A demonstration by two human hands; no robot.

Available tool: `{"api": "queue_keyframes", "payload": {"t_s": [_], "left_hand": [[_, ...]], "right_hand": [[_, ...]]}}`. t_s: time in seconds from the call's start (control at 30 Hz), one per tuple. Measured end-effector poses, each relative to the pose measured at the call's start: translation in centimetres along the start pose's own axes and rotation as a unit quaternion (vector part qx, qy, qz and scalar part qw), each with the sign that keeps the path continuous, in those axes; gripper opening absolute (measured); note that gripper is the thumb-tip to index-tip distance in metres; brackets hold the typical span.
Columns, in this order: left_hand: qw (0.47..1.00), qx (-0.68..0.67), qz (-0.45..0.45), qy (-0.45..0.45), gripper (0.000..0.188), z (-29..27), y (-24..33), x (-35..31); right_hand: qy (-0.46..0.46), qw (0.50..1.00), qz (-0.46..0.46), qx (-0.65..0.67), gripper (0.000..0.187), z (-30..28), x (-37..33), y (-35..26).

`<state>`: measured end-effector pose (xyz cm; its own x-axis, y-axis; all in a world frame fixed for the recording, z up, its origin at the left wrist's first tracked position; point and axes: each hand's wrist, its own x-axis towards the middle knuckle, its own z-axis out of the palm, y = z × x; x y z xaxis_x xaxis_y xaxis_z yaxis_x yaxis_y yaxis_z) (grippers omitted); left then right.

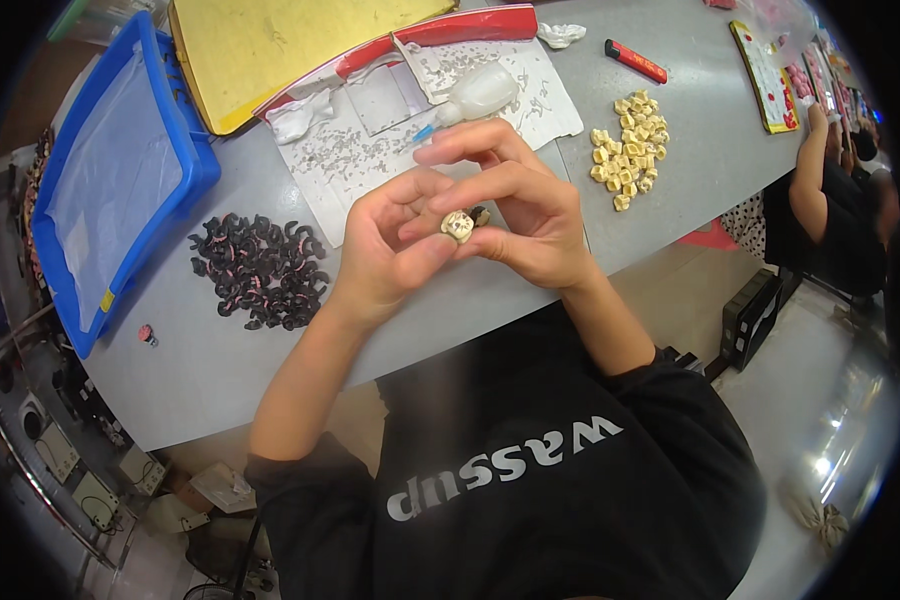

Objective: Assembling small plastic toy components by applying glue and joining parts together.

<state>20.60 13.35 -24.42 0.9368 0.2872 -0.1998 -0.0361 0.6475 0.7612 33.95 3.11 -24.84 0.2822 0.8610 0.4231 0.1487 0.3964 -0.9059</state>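
Observation:
Over the table's near edge my two hands meet. My left hand [388, 240] pinches a small cream-coloured piece with dark marks like a tiny face [457, 226] between thumb and fingers. Close against it is a small dark piece [481, 215], held at the fingertips of my right hand [535, 215], whose fingers curl over the top. A pile of black curved pieces with pink parts [258, 270] lies left of my hands. To the right sits a pile of small yellowish hollow pieces [630, 148]. A translucent squeeze bottle with a blue tip [486, 92] lies just beyond my fingers.
Beneath the bottle, a white sheet [320, 185] is covered with grey flecks. A blue tray [192, 160] stands at left, near a small pink figure [147, 334]. A yellow board [290, 45] and a red-and-black cutter knife [635, 60] lie farther back. Another person's arm [810, 180] shows at right.

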Motion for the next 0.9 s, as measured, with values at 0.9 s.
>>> {"api": "queue_keyframes", "payload": {"t_s": [0.9], "left_hand": [[0.999,-0.019,0.014,-0.039,0.022,-0.5,-0.65,0.32]], "right_hand": [[0.023,0.998,-0.027,-0.057,0.025,0.26,-0.13,0.13]]}}
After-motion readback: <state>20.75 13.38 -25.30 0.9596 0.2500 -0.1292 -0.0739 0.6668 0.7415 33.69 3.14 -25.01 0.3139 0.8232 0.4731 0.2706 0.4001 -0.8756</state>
